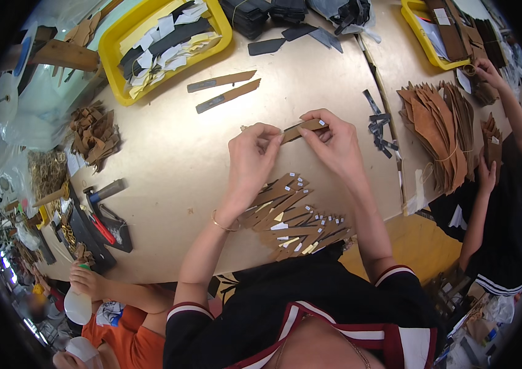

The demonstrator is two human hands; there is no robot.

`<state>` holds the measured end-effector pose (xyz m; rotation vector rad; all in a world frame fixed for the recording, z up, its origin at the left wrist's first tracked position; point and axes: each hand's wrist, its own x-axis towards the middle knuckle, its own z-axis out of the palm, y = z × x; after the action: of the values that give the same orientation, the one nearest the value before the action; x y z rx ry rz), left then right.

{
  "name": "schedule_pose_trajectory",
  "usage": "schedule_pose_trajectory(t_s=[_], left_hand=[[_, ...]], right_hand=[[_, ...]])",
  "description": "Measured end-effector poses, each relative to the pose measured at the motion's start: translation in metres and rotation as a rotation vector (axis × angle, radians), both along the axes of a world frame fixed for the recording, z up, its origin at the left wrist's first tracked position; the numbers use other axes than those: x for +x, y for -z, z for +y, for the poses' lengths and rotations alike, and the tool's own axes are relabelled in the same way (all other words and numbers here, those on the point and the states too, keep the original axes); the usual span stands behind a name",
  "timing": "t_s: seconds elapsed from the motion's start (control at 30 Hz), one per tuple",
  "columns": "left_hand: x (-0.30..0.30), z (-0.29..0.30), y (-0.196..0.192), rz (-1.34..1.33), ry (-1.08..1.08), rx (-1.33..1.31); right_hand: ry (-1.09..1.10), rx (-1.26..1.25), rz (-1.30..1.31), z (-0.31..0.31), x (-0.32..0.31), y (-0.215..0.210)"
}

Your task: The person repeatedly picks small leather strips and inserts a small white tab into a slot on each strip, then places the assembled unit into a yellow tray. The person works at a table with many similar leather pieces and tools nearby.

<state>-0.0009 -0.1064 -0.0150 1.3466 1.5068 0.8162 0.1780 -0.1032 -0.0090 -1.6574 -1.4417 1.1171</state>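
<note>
- Tan worktable (pixel 168 178); yellow tray (pixel 111 64) at far left.
- Left hand (pixel 253 154) and right hand (pixel 334 144), both pinching one brown strip (pixel 292 133).
- Tagged strips (pixel 298 222) heaped nearer.

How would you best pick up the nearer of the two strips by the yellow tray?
I'd pinch the nearer strip across its middle, thumb and finger on its long edges, coming from above on the person's side: it looks flat and narrow, and the other strip lies beyond its far edge.
</note>
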Motion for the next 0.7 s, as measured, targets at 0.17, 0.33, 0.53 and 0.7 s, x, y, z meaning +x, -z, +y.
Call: schedule_pose_trajectory(t_s=[0.17,0.33,0.53,0.7], left_hand=[[-0.0010,-0.0001,-0.0021,0.016,0.017,-0.042],[-0.0011,0.0003,-0.0070,0.025,0.021,-0.075],[0.0007,-0.0004,-0.0064,0.013,0.001,-0.060],[0.0033,-0.0019,-0.0032,0.069,0.004,0.020]], right_hand=[[-0.014,0.024,-0.033,-0.0003,-0.0003,-0.0001],[-0.019,0.036,-0.031,0.0006,-0.0014,0.0007],[-0.020,0.037,-0.059,0.0011,-0.0021,0.0005],[-0.020,0.023,-0.077,0.0011,-0.0028,0.0009]])
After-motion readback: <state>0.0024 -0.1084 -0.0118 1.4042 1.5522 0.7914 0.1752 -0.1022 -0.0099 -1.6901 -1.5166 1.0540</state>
